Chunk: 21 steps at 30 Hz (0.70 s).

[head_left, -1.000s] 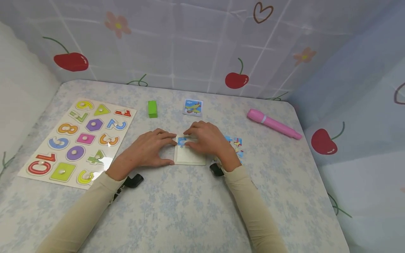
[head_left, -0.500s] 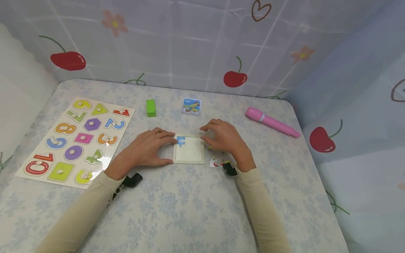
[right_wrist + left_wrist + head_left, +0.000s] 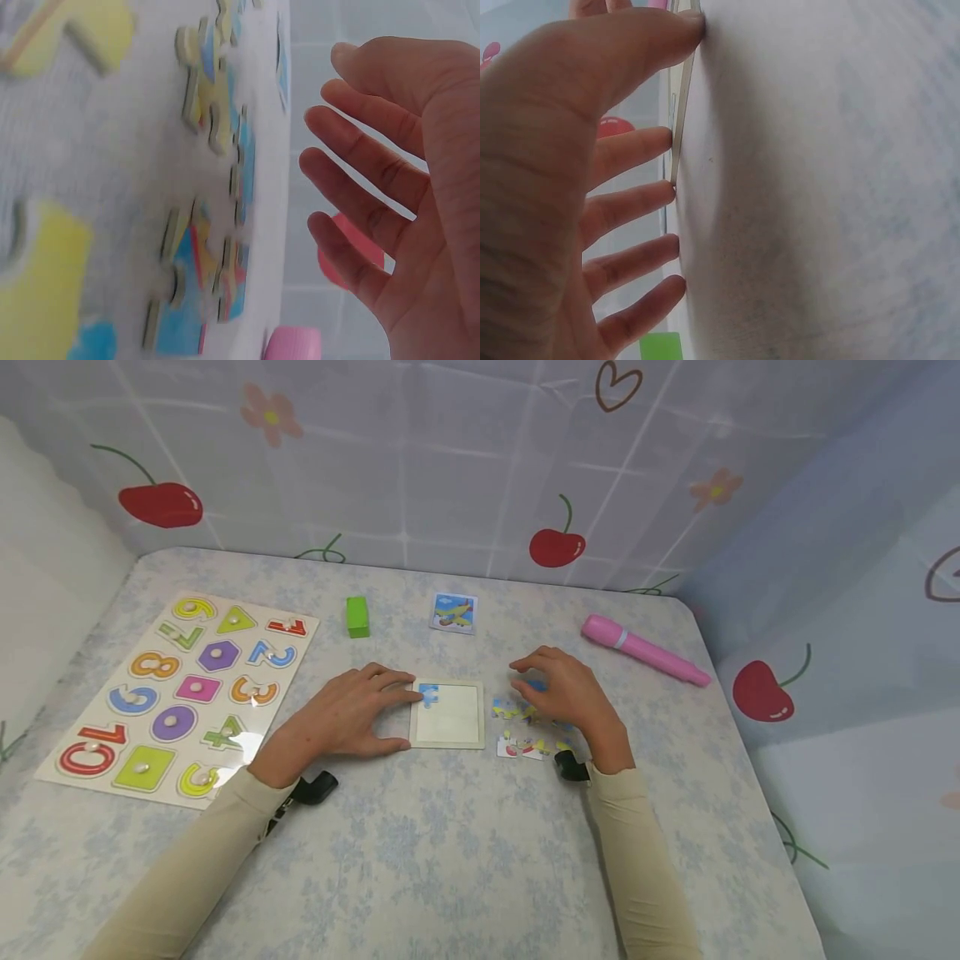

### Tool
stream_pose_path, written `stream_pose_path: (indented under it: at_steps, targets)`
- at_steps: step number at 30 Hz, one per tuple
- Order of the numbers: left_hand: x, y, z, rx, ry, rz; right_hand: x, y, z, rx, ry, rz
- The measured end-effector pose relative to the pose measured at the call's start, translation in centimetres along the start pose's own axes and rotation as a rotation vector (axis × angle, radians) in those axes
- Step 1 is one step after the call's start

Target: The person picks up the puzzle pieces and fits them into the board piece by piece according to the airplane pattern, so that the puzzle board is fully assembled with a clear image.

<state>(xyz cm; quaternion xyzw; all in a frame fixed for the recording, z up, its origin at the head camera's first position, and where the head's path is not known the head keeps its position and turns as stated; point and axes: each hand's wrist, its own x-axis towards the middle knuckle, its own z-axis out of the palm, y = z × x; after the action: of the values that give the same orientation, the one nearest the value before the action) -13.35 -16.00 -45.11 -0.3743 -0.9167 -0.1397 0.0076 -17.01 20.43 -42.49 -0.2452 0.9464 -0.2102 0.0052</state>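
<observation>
The left hand lies flat on the table, fingers straight, with fingertips and thumb touching the left edge of the small puzzle frame. The wrist view confirms this: straight fingers rest against the thin edge of the frame without curling round it. One blue piece sits in the frame's top-left corner, and the rest of the tray is bare.

The right hand hovers just right of the frame, over the loose puzzle pieces. Its fingers are relaxed and slightly spread, clear of the pieces and holding nothing; something blue shows under the fingertips in the head view, probably another piece, though it is too hidden to be sure.

To do this step well, the left hand should keep bracing the frame so it does not slide, while the right picks one piece by its edges, checking it against the airplane picture card beyond the frame.
</observation>
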Motion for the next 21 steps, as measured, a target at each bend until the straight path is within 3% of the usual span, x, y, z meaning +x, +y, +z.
stream_pose_path:
  at_steps: [6,21]
  targets:
    - [0.0,-0.1,0.1,0.003,-0.012,-0.002,-0.7,1.3,-0.1,0.023,-0.009,0.044]
    - [0.0,-0.1,0.0,-0.003,-0.017,0.000,-1.4,3.8,-0.2,0.114,-0.096,0.042]
